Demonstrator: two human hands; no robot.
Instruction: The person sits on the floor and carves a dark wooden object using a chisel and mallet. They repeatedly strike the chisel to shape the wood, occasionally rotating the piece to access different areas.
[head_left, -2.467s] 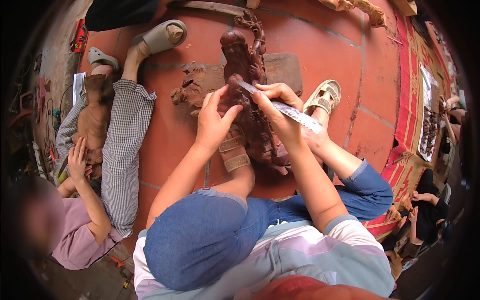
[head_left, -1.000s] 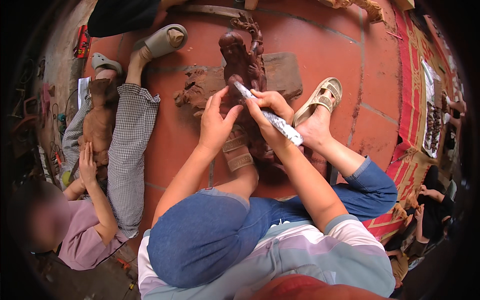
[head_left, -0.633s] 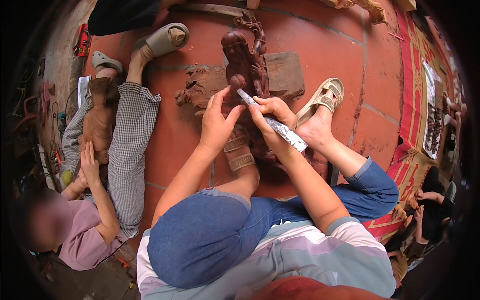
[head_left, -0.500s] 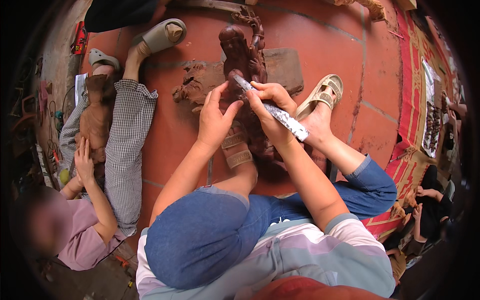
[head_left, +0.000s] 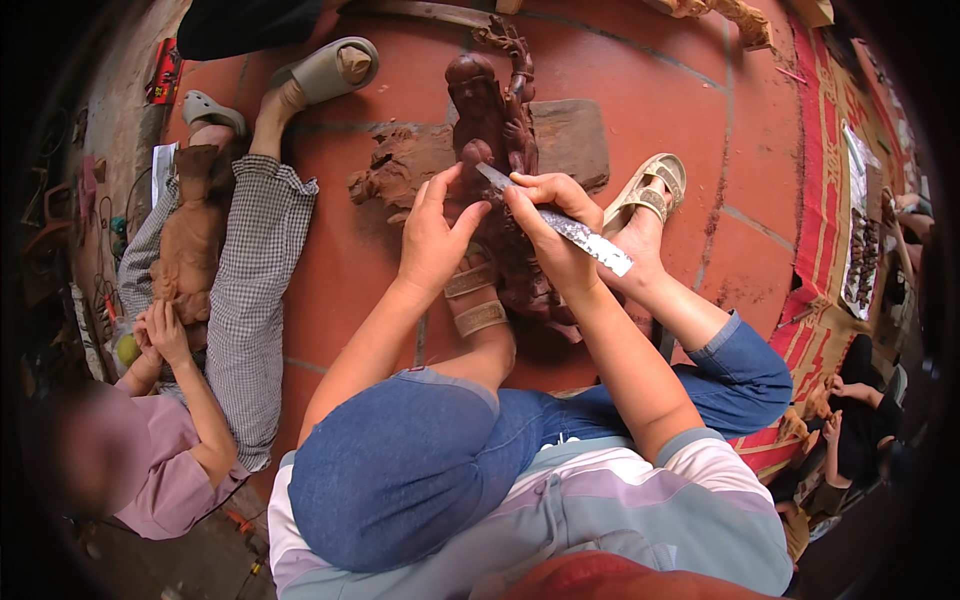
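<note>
A dark reddish-brown carved wooden figure [head_left: 475, 95] with a round bald head and a tall staff lies between my feet. My right hand [head_left: 558, 235] is closed around a flat, narrow carving blade [head_left: 592, 243]. It has a grey pointed tip and a mottled white-grey body. The tip meets or nearly meets a round knob on the figure's front. My left hand [head_left: 430, 240] is at the figure's left side, thumb and fingers apart, fingertips by the knob. It holds no tool; whether the fingertips press on the wood I cannot tell.
Under the figure lies a rough wooden block [head_left: 570, 135] on red floor tiles. To the left, another person in checked trousers holds a lighter wooden carving [head_left: 190, 245] between the legs. A red and gold mat [head_left: 815, 200] runs along the right, with more people beyond it.
The blade has turned slightly and its back end has shifted a little right, with my right hand following. My left hand has barely moved. The neighbour's hands have shifted lower on the lighter carving.
</note>
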